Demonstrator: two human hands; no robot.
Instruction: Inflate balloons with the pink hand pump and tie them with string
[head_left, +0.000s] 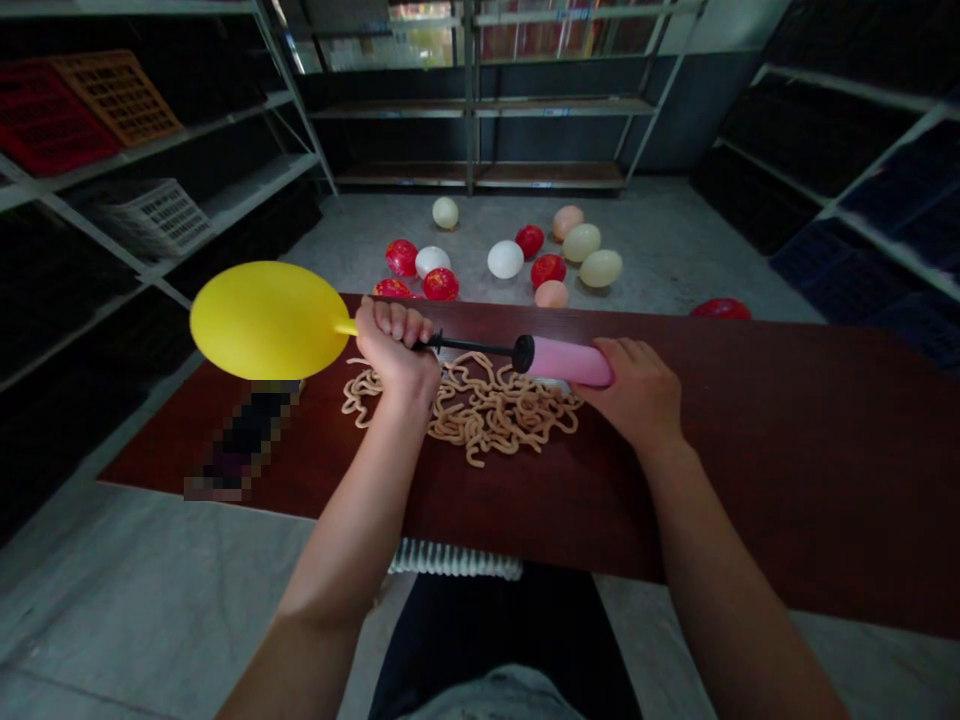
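A yellow balloon [268,320], swollen round, points off to the left. My left hand [396,345] is closed around its neck and the near end of a hand pump; the join between them is hidden in my fist. The hand balloon pump [570,361] has a pink barrel and a black rod, which shows drawn out between my hands. Around the barrel's right end my right hand [637,390] is wrapped. Beneath the pump, a tangle of long tan balloons or cords [487,420] lies on the dark red-brown table [787,450].
A pixelated dark object [251,440] lies on the table's left part. Beyond the table, several balloons, including a white one [505,259] and a red one [548,270], rest on the floor. Metal shelves [480,180] stand behind; crates [154,215] fill the left rack.
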